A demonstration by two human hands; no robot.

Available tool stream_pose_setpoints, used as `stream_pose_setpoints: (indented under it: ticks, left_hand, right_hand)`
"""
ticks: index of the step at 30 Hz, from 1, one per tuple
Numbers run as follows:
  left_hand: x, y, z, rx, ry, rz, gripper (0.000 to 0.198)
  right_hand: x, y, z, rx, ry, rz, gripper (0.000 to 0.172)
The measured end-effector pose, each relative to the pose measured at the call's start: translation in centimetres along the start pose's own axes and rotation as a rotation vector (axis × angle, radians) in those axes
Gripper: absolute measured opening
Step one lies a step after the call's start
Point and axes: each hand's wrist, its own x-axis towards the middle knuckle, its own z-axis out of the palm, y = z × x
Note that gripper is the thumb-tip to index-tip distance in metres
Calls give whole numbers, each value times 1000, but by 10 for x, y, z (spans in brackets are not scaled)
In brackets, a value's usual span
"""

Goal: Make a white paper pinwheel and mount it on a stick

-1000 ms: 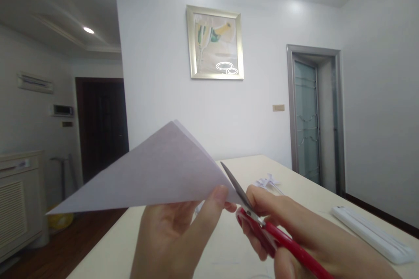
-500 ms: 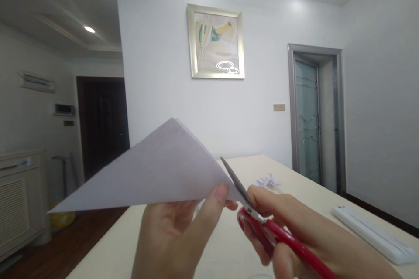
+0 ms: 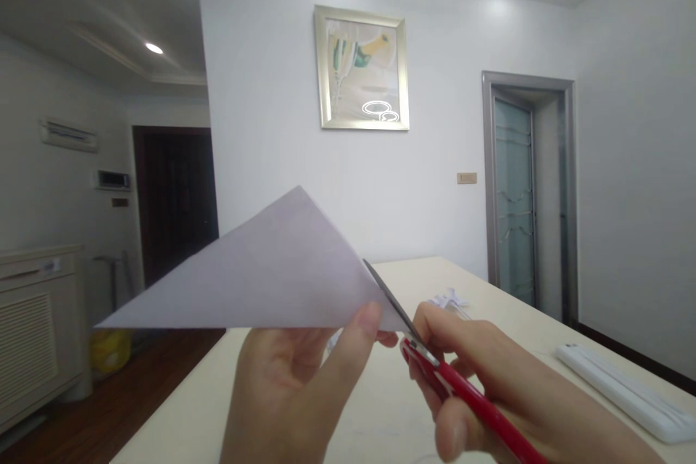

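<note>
Two bare hands worked above a pale table (image 3: 391,391), the left hand (image 3: 299,384) pinching a folded sheet of white paper (image 3: 255,279) between thumb and fingers, the right hand (image 3: 489,359) closed around the red handles of a pair of scissors (image 3: 461,386). The paper, a broad triangle, stood raised over the table with one face to the camera. It lay up and to the left of the right hand and directly above the left, which was the nearer of the two, gripping the bottom edge close to the right corner; the right hand met it only through the scissors. A dark blade ran along the sheet's right sloping edge. Just one blade showed clearly, so how far the pair stood apart could not be told. The triangle's long axis ran nearly level from side to side, its sharpest corner pointing left, its peak upward. The scissors lay aslant to it, handles at lower right, tip toward upper left. Beyond the right hand, a crumpled-looking white paper piece (image 3: 450,299) and a long white case (image 3: 623,393) rested on the tabletop.
</note>
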Motion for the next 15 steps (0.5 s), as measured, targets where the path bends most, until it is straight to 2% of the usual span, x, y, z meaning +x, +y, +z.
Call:
stream_pose_setpoints:
  ticks: [2, 8, 15]
  left_hand:
    - [-1, -1, 0, -19, 12, 4, 12]
    - [-4, 1, 4, -80, 22, -131, 11]
    - [-6, 2, 5, -119, 5, -172, 11]
  right_hand:
    - [0, 0, 1, -32, 17, -12, 33]
    - [-2, 8, 1, -72, -10, -82, 39]
    - [0, 3, 4, -21, -11, -52, 43]
